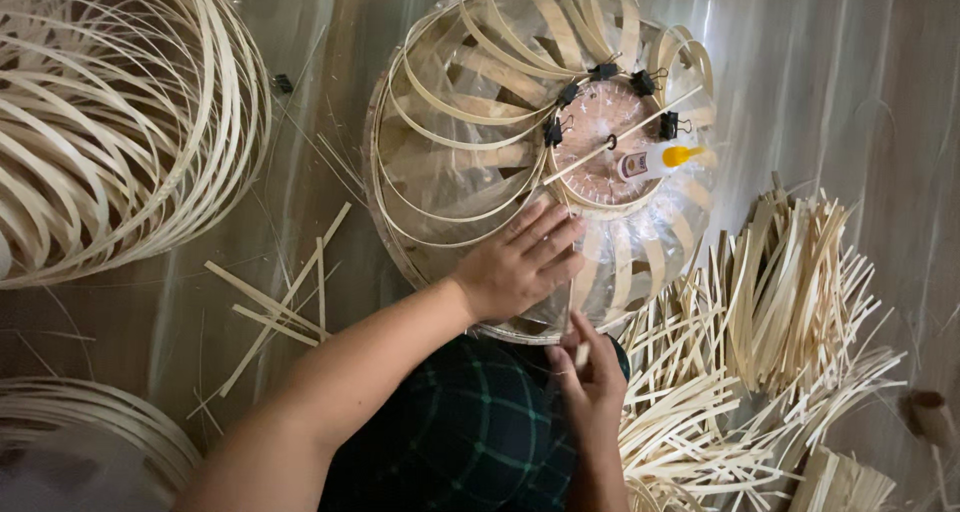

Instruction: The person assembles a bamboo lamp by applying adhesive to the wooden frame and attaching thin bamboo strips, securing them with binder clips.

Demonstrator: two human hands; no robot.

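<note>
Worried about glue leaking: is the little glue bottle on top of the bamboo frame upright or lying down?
Lying down. The glue bottle rests on its side on the bamboo frame, yellow cap pointing right, beside the black binder clips.

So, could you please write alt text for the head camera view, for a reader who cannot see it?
Seen from above, a person's left hand presses flat on a dome-shaped form covered with curved bamboo strips, while the right hand pinches one thin strip at its lower edge. Black binder clips and a small glue bottle sit at the top ring; loose strips lie on the right.
</note>
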